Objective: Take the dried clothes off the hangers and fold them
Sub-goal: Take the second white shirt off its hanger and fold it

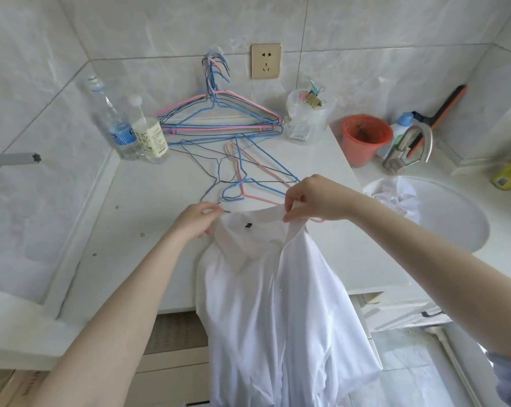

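- Head view: a white shirt (266, 304) is held up by its collar in both hands, above the front edge of the counter (148, 230), and hangs down past that edge.
- The left hand (199, 220) is curled, with the left end of the collar pinched between thumb and fingers.
- The right hand (310, 198) is curled too, with the right end of the collar pinched.
- A small black tag (249, 225) is sewn inside the collar; no writing on it can be read.
- Loose hangers (243, 183) of pink, blue and black wire are spread on the counter just behind the hands.
- More hangers (216, 127) are hung in a bunch on the wall.
- A water bottle (122, 133) with a blue label is stood beside a smaller bottle (151, 136) with a white label; print is seen on both, too blurred to read.
- A socket (266, 61) is set in the wall.
- A red bucket (365, 136) is placed near a basin (454, 230) holding white cloth.
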